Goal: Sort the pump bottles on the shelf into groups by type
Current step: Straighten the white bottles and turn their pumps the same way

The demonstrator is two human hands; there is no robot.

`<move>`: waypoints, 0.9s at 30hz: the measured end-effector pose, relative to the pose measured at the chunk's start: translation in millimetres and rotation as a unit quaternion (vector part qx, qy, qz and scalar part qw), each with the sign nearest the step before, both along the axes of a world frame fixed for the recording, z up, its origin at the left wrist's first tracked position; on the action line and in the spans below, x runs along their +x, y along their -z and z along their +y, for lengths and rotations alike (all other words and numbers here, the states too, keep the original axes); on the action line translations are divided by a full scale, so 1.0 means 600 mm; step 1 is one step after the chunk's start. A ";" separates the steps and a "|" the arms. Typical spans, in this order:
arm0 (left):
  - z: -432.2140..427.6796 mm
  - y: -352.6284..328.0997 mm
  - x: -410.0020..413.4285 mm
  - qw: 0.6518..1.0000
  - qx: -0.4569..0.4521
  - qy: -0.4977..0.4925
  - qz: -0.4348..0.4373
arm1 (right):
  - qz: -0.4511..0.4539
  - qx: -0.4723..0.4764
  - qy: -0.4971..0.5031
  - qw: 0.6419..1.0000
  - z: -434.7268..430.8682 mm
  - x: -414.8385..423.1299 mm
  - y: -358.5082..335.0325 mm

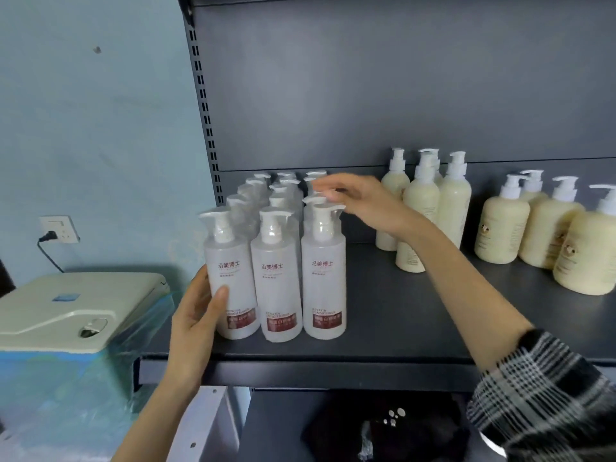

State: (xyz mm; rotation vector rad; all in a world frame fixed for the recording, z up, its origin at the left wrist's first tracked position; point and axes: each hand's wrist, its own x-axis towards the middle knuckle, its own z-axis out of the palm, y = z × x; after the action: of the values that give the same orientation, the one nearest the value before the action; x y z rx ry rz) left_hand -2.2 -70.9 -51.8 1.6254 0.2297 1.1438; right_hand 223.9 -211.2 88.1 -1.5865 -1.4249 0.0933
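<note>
We judge the sorting nearly done. On the shelf (400,315) the bottles already stand in three separate groups. The clear bottles (281,271) are packed in three neat files at the left end. The tall cream bottles (421,201) cluster in the middle, well apart from them. The squat cream bottles (503,228) sit at the right. We see no bottle standing among the wrong kind.

What seems left is tidying the clear block. The left hand (195,315) grips the front-left bottle (230,278) low on its side, thumb across the front, as if squaring it against its neighbours. The right hand (366,203) reaches over the pump tops of the right file. Its fingertips are blurred, so we cannot tell whether they pinch a pump or only hover above it.
</note>
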 end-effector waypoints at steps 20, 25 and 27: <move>-0.003 0.000 -0.005 0.999 0.009 -0.008 0.041 | -0.006 0.008 0.005 1.000 0.032 0.026 0.007; -0.010 -0.011 -0.001 0.997 0.042 0.002 0.064 | 0.183 0.051 -0.018 0.982 -0.014 -0.013 0.087; -0.020 -0.013 0.008 0.995 0.070 -0.006 0.069 | 0.196 0.002 -0.044 0.980 -0.030 -0.042 0.132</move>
State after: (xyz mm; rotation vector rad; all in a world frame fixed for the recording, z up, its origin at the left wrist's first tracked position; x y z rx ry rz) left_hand 2.4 -82.8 -44.1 1.8310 0.2538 1.0782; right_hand 198.9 -229.3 8.6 -1.4063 -1.1812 0.4313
